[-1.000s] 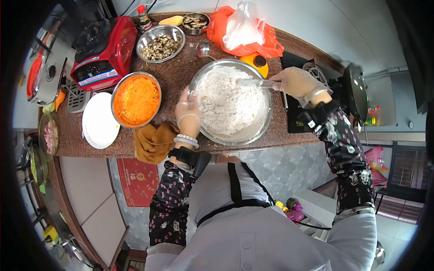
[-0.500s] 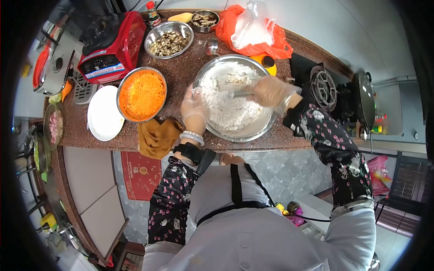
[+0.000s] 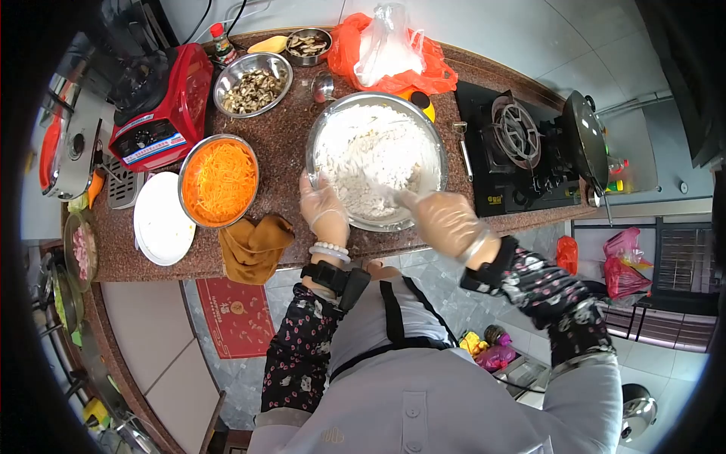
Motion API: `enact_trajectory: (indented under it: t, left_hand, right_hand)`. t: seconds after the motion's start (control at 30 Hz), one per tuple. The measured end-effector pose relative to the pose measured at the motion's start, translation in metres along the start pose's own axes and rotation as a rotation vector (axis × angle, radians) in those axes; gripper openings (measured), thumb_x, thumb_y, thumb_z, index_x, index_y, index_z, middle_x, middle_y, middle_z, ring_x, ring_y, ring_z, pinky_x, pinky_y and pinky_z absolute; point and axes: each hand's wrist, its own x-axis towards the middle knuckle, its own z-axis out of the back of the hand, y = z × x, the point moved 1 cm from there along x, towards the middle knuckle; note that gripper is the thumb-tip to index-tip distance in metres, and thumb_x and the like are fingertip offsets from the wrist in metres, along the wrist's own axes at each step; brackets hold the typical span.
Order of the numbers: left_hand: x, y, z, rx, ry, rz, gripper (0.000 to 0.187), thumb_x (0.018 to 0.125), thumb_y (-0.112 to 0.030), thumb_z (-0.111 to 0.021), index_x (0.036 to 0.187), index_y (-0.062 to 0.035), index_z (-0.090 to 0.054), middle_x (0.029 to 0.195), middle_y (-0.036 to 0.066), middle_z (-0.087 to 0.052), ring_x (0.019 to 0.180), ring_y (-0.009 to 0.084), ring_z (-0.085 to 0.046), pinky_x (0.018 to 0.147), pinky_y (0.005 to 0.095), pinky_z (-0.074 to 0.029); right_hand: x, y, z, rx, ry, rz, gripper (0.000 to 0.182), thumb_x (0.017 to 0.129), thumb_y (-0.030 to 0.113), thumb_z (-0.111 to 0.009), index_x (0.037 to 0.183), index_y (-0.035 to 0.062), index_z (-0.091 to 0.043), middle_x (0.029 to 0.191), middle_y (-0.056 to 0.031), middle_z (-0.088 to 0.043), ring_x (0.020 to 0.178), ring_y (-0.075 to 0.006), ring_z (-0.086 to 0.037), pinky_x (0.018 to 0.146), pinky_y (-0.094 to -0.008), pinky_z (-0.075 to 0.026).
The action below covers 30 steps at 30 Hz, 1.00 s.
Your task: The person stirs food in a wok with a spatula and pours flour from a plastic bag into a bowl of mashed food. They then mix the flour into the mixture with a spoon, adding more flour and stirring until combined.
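Note:
A large metal mixing bowl (image 3: 435, 144) holds white, lumpy flour (image 3: 370, 155). My left hand (image 3: 324, 208), in a clear plastic glove, grips the bowl's near-left rim, with the fingertips partly hidden there. My right hand (image 3: 446, 223), also gloved, is closed around the handle of a stirring utensil (image 3: 392, 195) over the bowl's near-right side. The utensil's tip is in the flour; motion blur hides its exact kind. A metal ladle (image 3: 323, 87) lies just beyond the bowl, at the upper left.
Left of the bowl are a bowl of shredded carrot (image 3: 219, 181), a bowl of chopped mushrooms (image 3: 253, 89), white plates (image 3: 162, 227) and a brown cloth (image 3: 253, 250). An orange-red bag (image 3: 431, 68) lies behind it. A gas stove (image 3: 491, 178) stands right.
My right hand and the utensil have swept from the bowl's right side toward its near edge. My left hand stays at the rim. The whole view has shifted slightly.

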Motion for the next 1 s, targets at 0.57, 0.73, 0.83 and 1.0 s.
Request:
enact_trajectory:
  t: [0.57,0.73,0.83,1.0]
  left_hand:
    - [-0.003,-0.01,0.001,0.129,0.027,-0.007,0.037,0.099,-0.014,-0.05,0.13,0.0051,-0.044,0.109,0.019,-0.063,0.092,0.0225,-0.061,0.082,0.0324,-0.048]
    - [-0.009,-0.022,0.007,0.056,0.147,0.029,0.04,0.099,-0.013,-0.047,0.132,0.0076,-0.04,0.112,0.023,-0.06,0.095,0.0252,-0.061,0.086,0.0337,-0.048]
    - [-0.008,-0.021,0.016,0.108,0.23,-0.007,0.039,0.1,-0.015,-0.047,0.131,0.0078,-0.041,0.116,0.022,-0.059,0.099,0.0247,-0.059,0.088,0.0345,-0.047]
    - [-0.004,-0.022,0.032,0.15,0.292,0.148,0.037,0.1,-0.021,-0.05,0.129,0.0009,-0.044,0.112,0.014,-0.061,0.094,0.0208,-0.06,0.076,0.0326,-0.05]
  right_hand:
    - [0.061,-0.003,-0.048,0.207,-0.17,-0.207,0.052,0.089,0.015,-0.049,0.138,0.032,-0.047,0.082,-0.0167,-0.067,0.077,-0.033,-0.068,0.068,-0.0462,-0.055]
    - [-0.015,0.001,0.011,0.156,-0.192,-0.288,0.017,0.084,0.012,-0.055,0.086,0.009,-0.072,0.074,-0.0131,-0.069,0.072,-0.028,-0.07,0.064,-0.0401,-0.055]
    - [-0.035,0.005,0.004,0.092,-0.413,-0.247,0.015,0.082,0.012,-0.059,0.075,0.01,-0.072,0.073,-0.0129,-0.07,0.071,-0.0258,-0.071,0.059,-0.0378,-0.055]
    - [0.0,0.001,-0.055,0.309,-0.382,-0.25,0.013,0.08,0.012,-0.059,0.078,0.0058,-0.071,0.075,-0.0114,-0.068,0.073,-0.0276,-0.07,0.061,-0.0374,-0.056]
